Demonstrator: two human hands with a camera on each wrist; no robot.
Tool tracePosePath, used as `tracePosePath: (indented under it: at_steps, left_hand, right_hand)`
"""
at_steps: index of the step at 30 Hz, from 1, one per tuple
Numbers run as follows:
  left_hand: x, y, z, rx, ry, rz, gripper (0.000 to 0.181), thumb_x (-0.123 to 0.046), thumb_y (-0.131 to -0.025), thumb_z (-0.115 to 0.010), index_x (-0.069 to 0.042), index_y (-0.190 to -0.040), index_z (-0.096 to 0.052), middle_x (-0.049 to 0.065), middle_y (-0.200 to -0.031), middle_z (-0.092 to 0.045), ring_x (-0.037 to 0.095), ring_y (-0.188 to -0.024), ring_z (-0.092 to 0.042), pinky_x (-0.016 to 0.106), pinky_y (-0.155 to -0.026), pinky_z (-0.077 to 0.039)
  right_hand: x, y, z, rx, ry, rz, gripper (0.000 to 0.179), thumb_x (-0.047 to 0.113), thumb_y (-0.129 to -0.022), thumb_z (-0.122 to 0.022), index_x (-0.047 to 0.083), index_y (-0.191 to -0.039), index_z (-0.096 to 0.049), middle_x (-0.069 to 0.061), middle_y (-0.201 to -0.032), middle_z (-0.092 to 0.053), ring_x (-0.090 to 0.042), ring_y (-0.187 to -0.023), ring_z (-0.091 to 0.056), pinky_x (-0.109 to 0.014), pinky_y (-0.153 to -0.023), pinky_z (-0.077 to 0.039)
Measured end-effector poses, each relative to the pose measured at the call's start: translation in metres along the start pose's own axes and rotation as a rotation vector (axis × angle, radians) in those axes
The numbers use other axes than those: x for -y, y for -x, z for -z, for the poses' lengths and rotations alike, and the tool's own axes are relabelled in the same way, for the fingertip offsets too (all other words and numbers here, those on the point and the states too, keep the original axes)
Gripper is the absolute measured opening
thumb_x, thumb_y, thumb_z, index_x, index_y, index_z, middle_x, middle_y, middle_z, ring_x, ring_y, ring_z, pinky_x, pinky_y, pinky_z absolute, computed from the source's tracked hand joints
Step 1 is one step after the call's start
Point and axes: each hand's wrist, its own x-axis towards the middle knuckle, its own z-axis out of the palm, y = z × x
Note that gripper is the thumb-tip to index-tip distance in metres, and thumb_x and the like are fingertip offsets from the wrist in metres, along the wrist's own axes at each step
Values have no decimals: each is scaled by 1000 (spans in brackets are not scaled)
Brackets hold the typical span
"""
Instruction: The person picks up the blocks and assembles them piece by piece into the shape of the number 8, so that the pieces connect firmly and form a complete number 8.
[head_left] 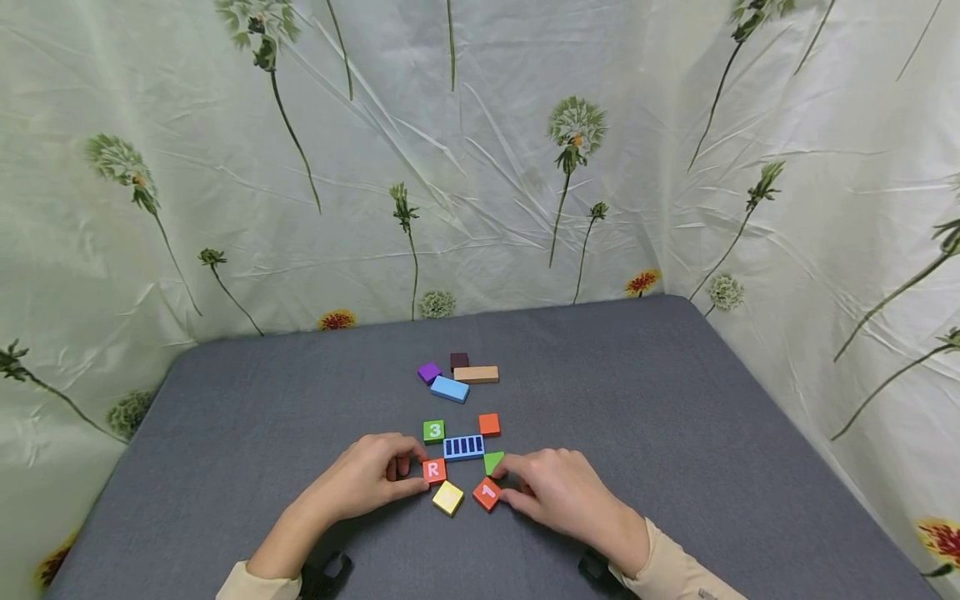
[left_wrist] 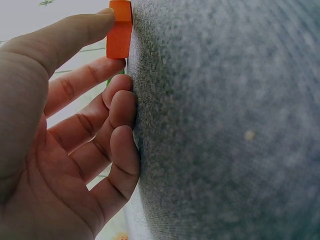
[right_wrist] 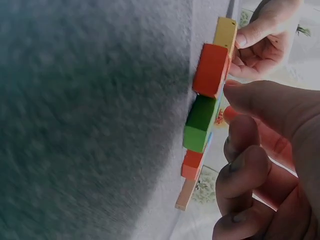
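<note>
My left hand (head_left: 372,474) pinches a red block marked R (head_left: 433,471) between thumb and index finger; in the left wrist view the block's orange-red side (left_wrist: 119,40) shows at the thumb tip. My right hand (head_left: 564,492) is at the right side of a red block marked 1 (head_left: 487,493), thumb at its corner and index finger by a green triangular block (head_left: 492,462). In the right wrist view thumb and index lie on the same side of that red block, not around it. A yellow block (head_left: 447,498) sits tilted between the two red ones.
A blue block with dark bars (head_left: 463,447) lies between a green block marked 3 (head_left: 433,431) and an orange-red block (head_left: 489,425). Farther back are purple (head_left: 429,372), light blue (head_left: 450,389), tan (head_left: 476,375) and dark brown (head_left: 459,360) blocks. Floral cloth (head_left: 495,167) hangs behind the grey table (head_left: 637,375).
</note>
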Motion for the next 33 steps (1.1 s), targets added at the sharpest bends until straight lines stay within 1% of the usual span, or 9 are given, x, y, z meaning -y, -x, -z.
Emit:
tracePosePath:
  at_steps: [5, 9, 15, 22, 26, 33]
  left_hand:
    - [0, 0, 0, 0, -3, 5, 22, -37, -91, -87, -24, -104, -75, -10, -79, -56, 0, -66, -47, 22, -59, -39]
    - [0, 0, 0, 0, -2, 2, 23, -37, -91, -87, -23, -105, -75, -10, -80, -56, 0, -67, -47, 22, -60, -40]
    - [1, 0, 0, 1, 4, 5, 22, -37, -92, -87, -23, -105, -75, -9, -80, -56, 1, -66, -48, 22, -60, -40]
    - [1, 0, 0, 0, 3, 2, 23, -37, -92, -87, -23, -105, -75, -9, -80, -56, 0, -67, -48, 22, -59, -40]
    - [1, 0, 0, 5, 3, 7, 23, -37, -91, -87, -23, -105, -75, -9, -80, -56, 1, -67, -48, 22, -60, -40]
    - [1, 0, 1, 11, 7, 8, 24, -37, -91, -87, -23, -106, -75, -9, -80, -56, 1, -68, -49, 23, -60, -40]
  right_hand:
    - [-2, -4, 8, -17, -11, -12, 13, 28, -97, -82, 23, -109, -79, 18, -63, -45, 6, -54, -35, -20, -48, -28]
    - [-4, -12, 14, -42, -28, -8, 14, 26, -96, -82, 21, -109, -79, 17, -61, -46, 6, -53, -35, -20, -48, -28]
    - [-9, -31, 21, -51, -51, -33, 16, 28, -97, -81, 19, -110, -79, 16, -63, -50, 5, -53, -38, -20, -48, -31]
    - [-17, -59, 23, -57, -22, -72, 13, 28, -100, -77, 21, -111, -80, 14, -65, -52, 0, -51, -40, -22, -49, -31]
    - [-23, -73, 21, -38, -22, -100, 13, 28, -100, -77, 20, -111, -80, 12, -64, -54, -2, -52, -44, -23, -49, -33]
    - [-28, -94, 19, 26, -25, -164, 18, 31, -99, -79, 18, -111, -79, 9, -63, -54, -6, -53, -48, -24, -51, -35]
